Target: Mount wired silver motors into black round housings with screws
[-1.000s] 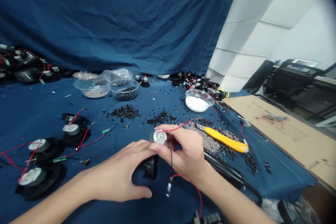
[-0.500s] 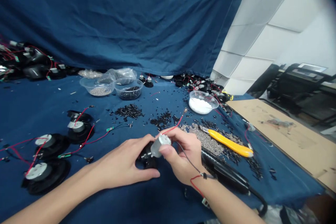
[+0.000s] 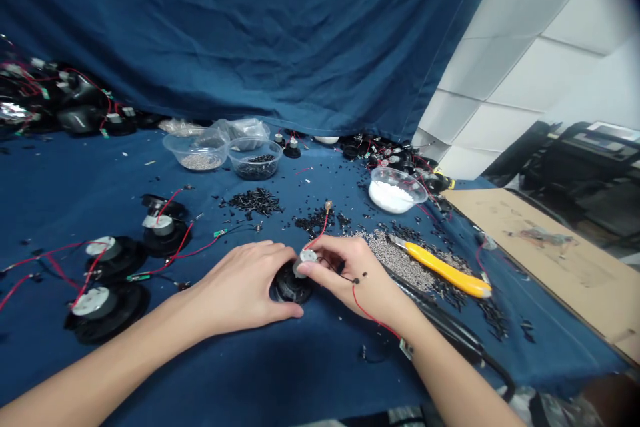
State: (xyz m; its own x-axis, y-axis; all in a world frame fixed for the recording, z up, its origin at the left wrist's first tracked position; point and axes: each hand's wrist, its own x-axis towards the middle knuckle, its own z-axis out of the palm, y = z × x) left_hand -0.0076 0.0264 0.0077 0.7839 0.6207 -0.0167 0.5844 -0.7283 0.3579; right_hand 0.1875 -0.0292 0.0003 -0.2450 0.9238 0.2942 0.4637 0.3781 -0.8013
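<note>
My left hand (image 3: 245,287) curls around a round black housing (image 3: 290,288) that rests on the blue cloth. My right hand (image 3: 353,273) pinches a small silver motor (image 3: 305,259) and holds it against the top of that housing. Thin red and black wires (image 3: 367,313) run from the motor across my right hand and wrist; another red lead (image 3: 320,227) rises away from it. Both hands are closed on their parts.
Three finished black housings with motors (image 3: 107,303) lie at the left. Clear tubs (image 3: 200,152) of small parts and a tub of white pellets (image 3: 395,190) stand farther back. A yellow-handled tool (image 3: 443,268) lies on piles of screws right of my hand. A cardboard sheet (image 3: 555,260) is at the right.
My right hand turned the motor over and lowered it from above the cloth onto the black housing. The left hand shifted to grip the housing. The camera tilted down slightly.
</note>
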